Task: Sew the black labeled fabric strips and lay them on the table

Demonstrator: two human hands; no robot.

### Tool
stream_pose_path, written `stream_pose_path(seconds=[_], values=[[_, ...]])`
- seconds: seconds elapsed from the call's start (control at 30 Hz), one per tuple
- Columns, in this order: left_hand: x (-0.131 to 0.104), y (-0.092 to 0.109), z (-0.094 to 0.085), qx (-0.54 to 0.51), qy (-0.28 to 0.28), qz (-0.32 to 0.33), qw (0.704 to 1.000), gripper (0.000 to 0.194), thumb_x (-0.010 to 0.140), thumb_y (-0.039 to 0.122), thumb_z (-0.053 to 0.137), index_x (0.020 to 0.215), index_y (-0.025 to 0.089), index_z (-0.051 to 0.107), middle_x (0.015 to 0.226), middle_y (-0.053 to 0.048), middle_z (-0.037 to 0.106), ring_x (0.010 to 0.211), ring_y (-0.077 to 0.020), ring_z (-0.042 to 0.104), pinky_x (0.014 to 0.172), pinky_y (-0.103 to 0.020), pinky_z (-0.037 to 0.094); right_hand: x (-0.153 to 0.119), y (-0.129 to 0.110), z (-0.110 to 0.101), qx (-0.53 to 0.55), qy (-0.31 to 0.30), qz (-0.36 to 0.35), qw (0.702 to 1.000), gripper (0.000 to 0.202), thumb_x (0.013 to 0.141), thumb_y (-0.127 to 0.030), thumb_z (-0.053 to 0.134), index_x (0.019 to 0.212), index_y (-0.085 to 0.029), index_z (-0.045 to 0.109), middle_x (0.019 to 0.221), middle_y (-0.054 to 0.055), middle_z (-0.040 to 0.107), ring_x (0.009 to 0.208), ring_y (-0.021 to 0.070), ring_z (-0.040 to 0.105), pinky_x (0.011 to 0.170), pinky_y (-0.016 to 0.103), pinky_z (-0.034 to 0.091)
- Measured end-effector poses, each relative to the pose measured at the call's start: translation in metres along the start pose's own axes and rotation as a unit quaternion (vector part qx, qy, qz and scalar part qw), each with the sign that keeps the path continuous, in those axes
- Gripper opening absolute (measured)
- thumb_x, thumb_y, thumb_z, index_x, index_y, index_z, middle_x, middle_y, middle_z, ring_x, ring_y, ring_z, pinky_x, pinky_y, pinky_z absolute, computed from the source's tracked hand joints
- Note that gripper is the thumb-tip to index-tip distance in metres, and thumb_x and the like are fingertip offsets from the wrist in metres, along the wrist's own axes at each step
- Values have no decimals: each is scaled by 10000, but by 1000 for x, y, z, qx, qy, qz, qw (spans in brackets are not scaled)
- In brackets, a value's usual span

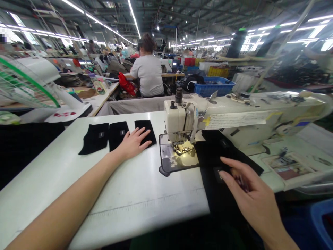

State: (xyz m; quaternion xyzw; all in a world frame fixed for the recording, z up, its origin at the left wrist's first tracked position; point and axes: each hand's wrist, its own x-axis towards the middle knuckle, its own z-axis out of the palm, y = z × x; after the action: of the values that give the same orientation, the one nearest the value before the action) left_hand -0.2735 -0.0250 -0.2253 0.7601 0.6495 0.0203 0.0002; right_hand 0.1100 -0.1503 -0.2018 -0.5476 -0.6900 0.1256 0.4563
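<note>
My left hand [135,141] lies flat with fingers spread on a black fabric piece [144,125], to the left of the sewing machine [179,118]. Two more black pieces, a middle one [117,133] and a far-left one [95,139], lie beside it, each with a small dark label. Over black fabric [210,156] right of the needle plate [179,161] is my right hand [249,194]. Its thumb and index finger are apart, while the other fingers curl around something small and dark that I cannot make out. A small label [218,174] shows near its thumb.
A white fan [33,80] with a green-rimmed guard stands at left. Behind the table, a person [149,69] in a grey top sits facing away. A blue basket [214,86] stands beyond the machine. Black thread cones [235,43] rise at upper right.
</note>
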Motion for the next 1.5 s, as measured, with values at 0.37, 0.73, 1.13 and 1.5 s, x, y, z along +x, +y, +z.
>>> stream_pose_path(seconds=[0.37, 0.73, 1.13, 1.5], values=[[-69, 100, -61, -471, -91, 67, 875, 426, 915, 555, 520, 903, 193, 745, 963, -57, 742, 932, -227, 674, 863, -345, 529, -42, -24, 32, 174, -214, 26, 961, 411, 940, -255, 602, 1349, -289, 589, 1157, 50, 733, 1011, 180, 713, 836, 224, 577], [-39, 93, -40, -595, -111, -55, 794, 255, 688, 388, 827, 810, 179, 747, 816, -22, 736, 777, -176, 662, 771, -318, 523, -83, -30, 51, 181, -185, 227, 939, 362, 948, -519, 573, 1053, -233, 769, 855, 29, 753, 610, 148, 674, 609, 204, 573], [-21, 113, 4, -195, 126, 112, 966, 55, 839, 224, 737, 855, 183, 704, 927, -55, 656, 879, -225, 618, 781, -355, 500, -97, -25, 70, 129, -142, 95, 977, 374, 960, -562, 550, 861, -224, 674, 581, -34, 580, 479, 121, 567, 479, 177, 488], [-25, 102, 6, -154, 117, 251, 949, 187, 965, 185, 560, 993, 146, 741, 924, -94, 630, 872, -213, 572, 814, -359, 518, -77, -10, 54, 131, -158, -159, 966, 343, 966, -109, 426, 1230, -208, 621, 995, 65, 750, 845, 166, 739, 760, 223, 610]])
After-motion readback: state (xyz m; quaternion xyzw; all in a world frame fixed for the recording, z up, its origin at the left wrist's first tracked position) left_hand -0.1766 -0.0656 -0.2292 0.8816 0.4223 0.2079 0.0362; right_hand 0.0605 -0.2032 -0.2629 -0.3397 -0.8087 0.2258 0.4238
